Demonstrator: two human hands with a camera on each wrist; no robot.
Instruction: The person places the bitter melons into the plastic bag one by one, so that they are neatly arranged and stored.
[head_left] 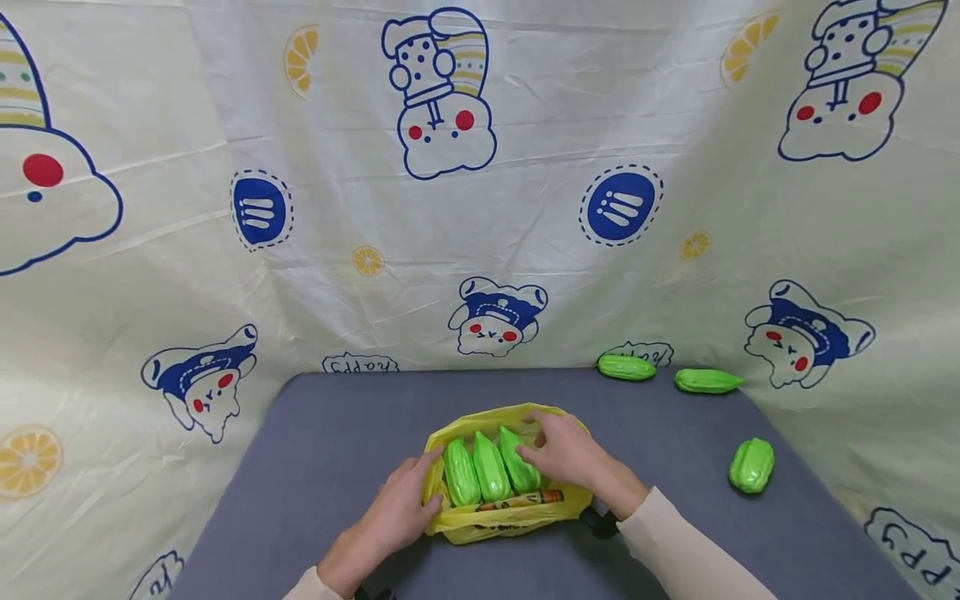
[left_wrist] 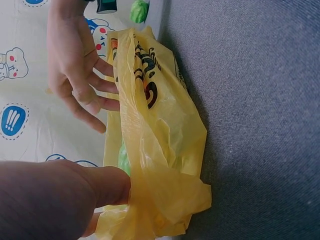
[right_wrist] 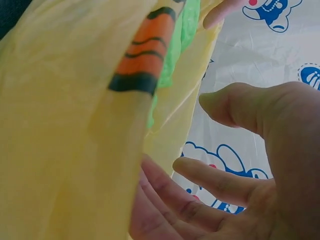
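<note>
A yellow plastic bag (head_left: 480,530) with dark and orange print lies with its mouth spread wide at the table's front middle. Three glossy green ridged gourds (head_left: 491,467), with pointed tips, lie side by side in it. My left hand (head_left: 397,504) holds the bag's left edge, thumb and forefinger apart along the rim; its other fingers are mostly hidden. On the other side, my right hand (head_left: 566,450) hovers over the bag's right part beside the rightmost gourd. In the right wrist view its fingers (right_wrist: 215,182) are spread and hold nothing, some tips behind the yellow film.
Two more green gourds, one rounded (head_left: 626,367) and one pointed (head_left: 707,382), lie along the back right of the grey table (head_left: 337,450). A stubbier green vegetable (head_left: 752,465) sits near the right edge. A printed white sheet (head_left: 330,308) hangs behind.
</note>
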